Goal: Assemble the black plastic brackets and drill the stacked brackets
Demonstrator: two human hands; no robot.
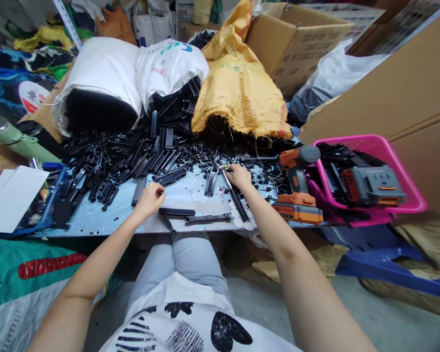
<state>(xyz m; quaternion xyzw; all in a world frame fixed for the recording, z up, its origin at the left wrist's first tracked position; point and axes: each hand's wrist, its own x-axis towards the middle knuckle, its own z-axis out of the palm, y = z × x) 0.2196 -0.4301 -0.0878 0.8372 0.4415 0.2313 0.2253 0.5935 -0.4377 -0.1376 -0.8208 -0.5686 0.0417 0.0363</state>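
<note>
My left hand (149,198) is closed, with thumb and fingertips together, over the front of the bench; anything in them is too small or hidden to make out. Close to it lie a flat black ribbed part (139,190) and a long black bar (176,211). My right hand (241,177) has its fingers pinched at the loose small pins, beside the head of a hammer (238,203) with a black grip. What those fingers pinch is hidden. Left of the hammer sits a slotted black part (211,182). Another long black piece (209,218) lies along the front edge.
Heaps of black plastic parts (132,154) spill from white sacks (102,73) and a yellow sack (242,93) at the back. On the right stand an orange cordless drill (297,186) and a pink basket (407,195). A blue tray (51,217) is at left.
</note>
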